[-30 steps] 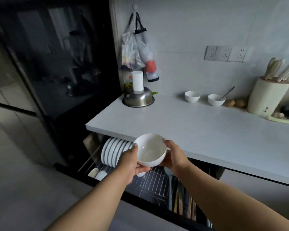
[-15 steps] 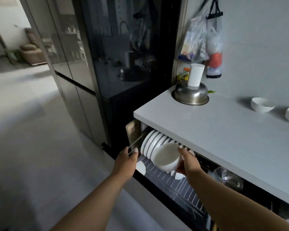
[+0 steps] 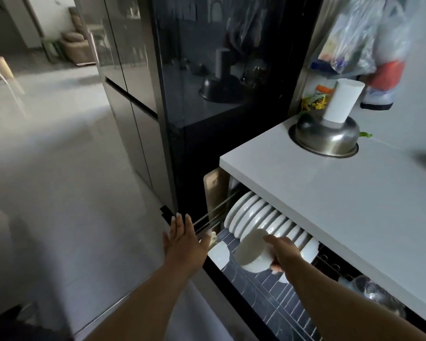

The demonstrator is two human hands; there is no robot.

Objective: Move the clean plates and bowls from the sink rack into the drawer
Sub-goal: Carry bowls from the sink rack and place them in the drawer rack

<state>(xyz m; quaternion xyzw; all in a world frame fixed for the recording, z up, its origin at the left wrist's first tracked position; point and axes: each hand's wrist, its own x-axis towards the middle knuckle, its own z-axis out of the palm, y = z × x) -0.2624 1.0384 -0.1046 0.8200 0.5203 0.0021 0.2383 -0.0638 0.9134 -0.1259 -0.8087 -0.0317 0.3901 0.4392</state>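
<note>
We could see only the fronts of the white plates (image 3: 253,217) racked in the open drawer (image 3: 263,295); their far edges lay under the white countertop (image 3: 330,193), whose right side ran out of frame. The right hand (image 3: 284,252) covered the far side of the white bowl (image 3: 252,252), and we could not tell whether the bowl touched the wire rack. A small white dish (image 3: 219,253) sat partly behind the left hand (image 3: 185,242). The glass item (image 3: 374,291) deep in the drawer was too dim to identify. The hanging plastic bags (image 3: 354,45) were blurred and cut off at the top; print on the yellow packet (image 3: 314,102) was unreadable.
</note>
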